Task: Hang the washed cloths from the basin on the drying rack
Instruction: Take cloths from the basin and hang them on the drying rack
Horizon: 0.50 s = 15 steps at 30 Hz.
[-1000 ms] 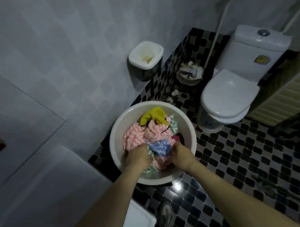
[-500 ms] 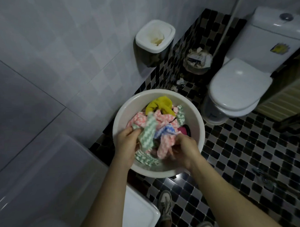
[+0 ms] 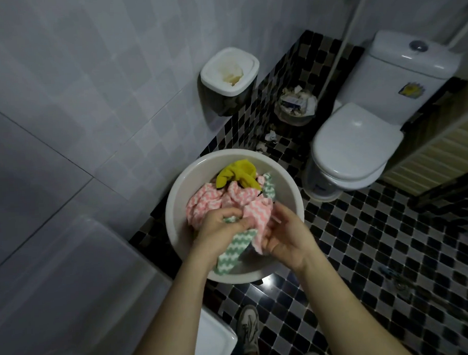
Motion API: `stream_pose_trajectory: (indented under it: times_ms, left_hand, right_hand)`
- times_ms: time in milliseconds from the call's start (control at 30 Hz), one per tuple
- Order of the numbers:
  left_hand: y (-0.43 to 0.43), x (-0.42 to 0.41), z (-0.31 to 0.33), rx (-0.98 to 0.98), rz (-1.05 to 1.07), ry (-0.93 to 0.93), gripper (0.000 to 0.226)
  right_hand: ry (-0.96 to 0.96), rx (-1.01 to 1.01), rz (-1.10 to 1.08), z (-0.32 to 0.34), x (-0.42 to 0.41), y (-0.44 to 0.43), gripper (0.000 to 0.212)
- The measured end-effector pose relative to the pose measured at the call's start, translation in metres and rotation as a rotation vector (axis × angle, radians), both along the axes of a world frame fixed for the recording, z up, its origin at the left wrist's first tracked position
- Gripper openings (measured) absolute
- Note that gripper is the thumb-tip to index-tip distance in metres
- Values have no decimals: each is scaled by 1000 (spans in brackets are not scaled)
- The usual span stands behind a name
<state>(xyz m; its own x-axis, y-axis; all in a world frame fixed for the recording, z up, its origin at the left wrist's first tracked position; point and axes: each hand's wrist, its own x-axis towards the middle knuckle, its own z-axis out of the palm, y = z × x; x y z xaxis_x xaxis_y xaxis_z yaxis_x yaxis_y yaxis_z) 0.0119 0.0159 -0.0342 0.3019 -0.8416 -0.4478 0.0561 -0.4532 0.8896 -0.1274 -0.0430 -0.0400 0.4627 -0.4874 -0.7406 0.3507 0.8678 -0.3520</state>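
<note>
**Both hands in the basin, each gripping a cloth**

We take the basin as the dial's centre. At 8 o'clock a white smooth-topped unit (image 3: pixel 72 289) fills the lower left, and its front corner reaches just beside the basin's near-left rim. The tiled wall (image 3: pixel 92 102) closes off everything from 9 to 12 o'clock. The round white basin (image 3: pixel 180 195) sits close beside that wall, with the washed cloths heaped inside it.

Our left hand (image 3: pixel 221 231) enters at 7 o'clock. Its fingers are clenched round a green-and-white cloth (image 3: pixel 234 250) that trails down towards the near rim. Just beside it, at 5 o'clock, our right hand (image 3: pixel 285 236) curls its fingers round the lower end of a pink-and-white cloth (image 3: pixel 258 216) that rises out of the heap. A yellow cloth (image 3: pixel 238 173) lies at the far edge of the pile.

A white-lidded bin (image 3: pixel 229 68) hangs on the wall at 12 o'clock, well apart from the basin. A full waste basket (image 3: pixel 296 106) stands at 1 o'clock. The toilet (image 3: pixel 356 144) is at 2 o'clock, its base near the basin's rim. From 3 to 5 o'clock the checkered floor (image 3: pixel 363 252) lies open. A shoe (image 3: pixel 247 328) shows at 6 o'clock.
</note>
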Motion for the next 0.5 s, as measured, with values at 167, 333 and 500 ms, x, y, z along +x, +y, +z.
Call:
stream_pose_trajectory:
  times_ms: [167,333,500]
  left_hand:
    - [-2,6,9,-86,-113,-43,7]
    - [-4,13,11,-69,-306,-151,21]
    - [-6,30,-21,141,-185,-492,6]
  right_hand:
    - [381,-806,542,13,-16,7,89]
    - [514,-1193,765,20,-9,-2,49]
    - [872,-1108,635,9,-18,-8,7]
